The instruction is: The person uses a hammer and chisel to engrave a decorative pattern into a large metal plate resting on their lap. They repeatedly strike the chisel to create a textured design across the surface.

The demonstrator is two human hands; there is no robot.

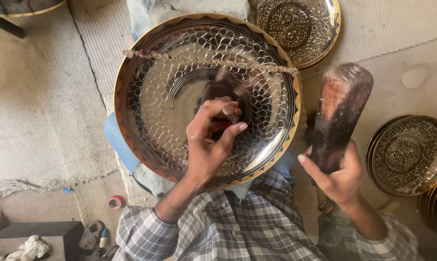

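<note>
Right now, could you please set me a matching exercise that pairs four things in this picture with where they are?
Things:
1. big tray
2. mallet
3. punch
4. tape roll

Places:
A. on the floor, lower left
B. in the left hand, tip on the tray
C. raised in the right hand
D. on cloth before the person, centre

Pairs: 1-D, 2-C, 3-B, 4-A

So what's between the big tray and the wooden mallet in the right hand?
Head view: only a narrow strip of bare pale mat separates the big tray's right rim from the wooden mallet in the right hand.
</note>
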